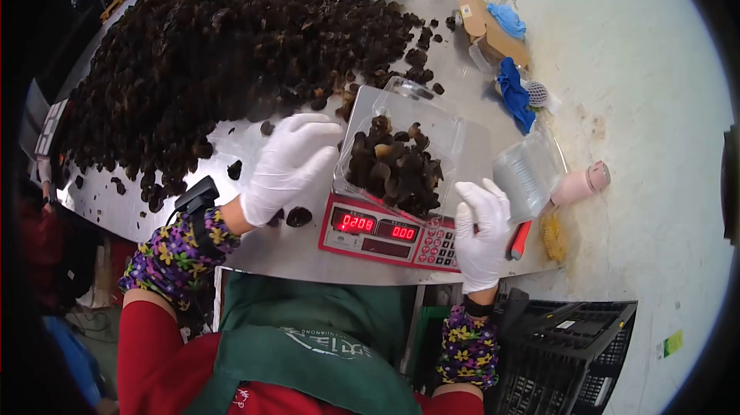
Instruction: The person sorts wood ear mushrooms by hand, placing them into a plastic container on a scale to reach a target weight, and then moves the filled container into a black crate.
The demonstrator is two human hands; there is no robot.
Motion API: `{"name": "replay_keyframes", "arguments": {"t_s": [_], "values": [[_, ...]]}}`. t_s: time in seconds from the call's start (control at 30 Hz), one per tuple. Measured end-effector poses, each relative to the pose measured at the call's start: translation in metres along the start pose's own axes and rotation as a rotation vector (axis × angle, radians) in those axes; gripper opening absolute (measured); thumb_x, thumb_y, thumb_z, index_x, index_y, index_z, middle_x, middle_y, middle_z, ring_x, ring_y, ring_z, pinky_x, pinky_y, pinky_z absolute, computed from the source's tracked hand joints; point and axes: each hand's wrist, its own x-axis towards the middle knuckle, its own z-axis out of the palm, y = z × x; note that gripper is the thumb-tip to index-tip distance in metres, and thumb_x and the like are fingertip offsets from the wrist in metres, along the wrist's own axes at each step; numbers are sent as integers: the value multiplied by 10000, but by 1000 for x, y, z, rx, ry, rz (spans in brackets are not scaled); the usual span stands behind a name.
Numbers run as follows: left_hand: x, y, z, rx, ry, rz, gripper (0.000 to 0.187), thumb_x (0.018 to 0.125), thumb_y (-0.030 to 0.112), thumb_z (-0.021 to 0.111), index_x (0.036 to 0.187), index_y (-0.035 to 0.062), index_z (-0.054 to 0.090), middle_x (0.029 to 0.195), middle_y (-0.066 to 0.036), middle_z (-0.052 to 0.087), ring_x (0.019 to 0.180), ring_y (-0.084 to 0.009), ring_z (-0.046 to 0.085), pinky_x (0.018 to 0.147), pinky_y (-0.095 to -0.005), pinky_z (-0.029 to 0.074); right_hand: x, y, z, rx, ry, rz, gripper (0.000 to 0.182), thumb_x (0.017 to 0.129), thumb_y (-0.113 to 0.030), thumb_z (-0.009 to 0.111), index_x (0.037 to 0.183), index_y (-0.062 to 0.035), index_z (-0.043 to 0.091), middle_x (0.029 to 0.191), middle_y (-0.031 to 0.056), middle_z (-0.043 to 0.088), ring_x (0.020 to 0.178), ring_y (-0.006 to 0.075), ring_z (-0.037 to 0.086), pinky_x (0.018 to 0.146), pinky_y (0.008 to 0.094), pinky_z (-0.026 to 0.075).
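A clear plastic box [455, 141] of dark, curled wood ear mushrooms [397, 168] rests on a red digital scale [370, 241] with a metal plate. Red digits glow on its front, with 0.00 on the right display. My left hand [289, 164], in a white glove, is at the left side of the scale plate. Its fingers are curved and apart, with nothing in them. Gloved in white too, my right hand [482, 238] is by the scale's keypad at the box's near right corner. Its fingers are loosely spread and hold nothing that I can see.
A large heap of wood ear mushrooms [208, 53] covers the left and back of the metal table [308, 257]. Stacked clear boxes [528, 176], a pink bottle-like object [582, 184], a yellow brush-like item [552, 238] and a blue cloth [515, 95] are at right. Black crates [566, 353] stand below.
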Motion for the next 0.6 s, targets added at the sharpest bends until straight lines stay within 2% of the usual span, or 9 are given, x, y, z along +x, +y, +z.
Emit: {"name": "replay_keyframes", "arguments": {"t_s": [0.13, 0.2, 0.23, 0.27, 0.33, 0.37, 0.47, 0.53, 0.6], "values": [[-55, -22, -12, 118, 12, -150, 285, 884, 71, 666, 1168, 60, 673, 1239, -147, 615, 1211, -327, 556, 1033, -405, 441, -11, 17, -7, -4, 20, 86, 229, 909, -69, 667, 1134, -83, 705, 1145, 82, 690, 1208, 340, 554, 1054, 431, 419], [-84, -31, -6, 278, -93, -89, 338, 856, 93, 700, 1191, 75, 655, 1243, -151, 606, 1194, -336, 558, 1015, -420, 452, -15, 18, -7, 22, 18, 129, 217, 926, -68, 655, 1137, -77, 706, 1151, 83, 693, 1217, 330, 554, 1056, 426, 420], [-94, -29, -2, 311, -179, -90, 382, 835, 158, 733, 1201, 98, 641, 1248, -134, 599, 1189, -318, 557, 1051, -474, 422, -15, 19, -8, 28, 15, 136, 214, 933, -67, 650, 1139, -78, 707, 1150, 81, 695, 1216, 325, 556, 1055, 423, 422], [-102, -28, 2, 309, -181, -92, 382, 835, 158, 733, 1201, 98, 641, 1248, -134, 599, 1189, -318, 557, 1051, -474, 422, -14, 19, -8, 34, 15, 141, 211, 940, -65, 645, 1140, -78, 708, 1149, 79, 697, 1215, 320, 558, 1053, 420, 423], [-114, -33, 13, 470, -374, 64, 393, 829, 209, 735, 1202, 131, 639, 1226, -98, 601, 1189, -289, 555, 1096, -542, 365, -16, 19, -6, 38, 12, 146, 210, 942, -66, 645, 1141, -78, 709, 1146, 74, 700, 1212, 315, 561, 1053, 416, 423], [-118, -41, 19, 487, -379, 27, 338, 834, 227, 725, 1155, 148, 652, 1177, -69, 606, 1188, -277, 552, 1122, -577, 322, -16, 16, -4, 36, 8, 149, 211, 940, -67, 648, 1142, -76, 709, 1145, 70, 701, 1211, 316, 561, 1052, 414, 425], [-110, -53, 13, 664, -328, -44, 285, 831, 201, 717, 1106, 155, 657, 1141, -65, 608, 1155, -281, 558, 1116, -573, 334, -16, 12, -7, 15, 5, 125, 213, 940, -65, 645, 1144, -68, 707, 1146, 71, 702, 1205, 308, 567, 1050, 409, 428], [-99, -51, 7, 688, -229, 8, 261, 816, 169, 720, 1067, 141, 656, 1127, -74, 610, 1123, -286, 562, 1094, -532, 361, -11, 15, -11, -5, 13, 101, 214, 942, -62, 640, 1146, -63, 705, 1147, 75, 702, 1201, 300, 572, 1049, 406, 429], [-87, -45, -1, 466, -62, 4, 293, 800, 127, 724, 1085, 122, 653, 1146, -89, 615, 1126, -304, 554, 1075, -480, 380, -6, 22, -12, 129, 33, 221, 221, 944, -46, 618, 1148, -53, 702, 1151, 99, 699, 1165, 289, 597, 1040, 383, 437]]}}
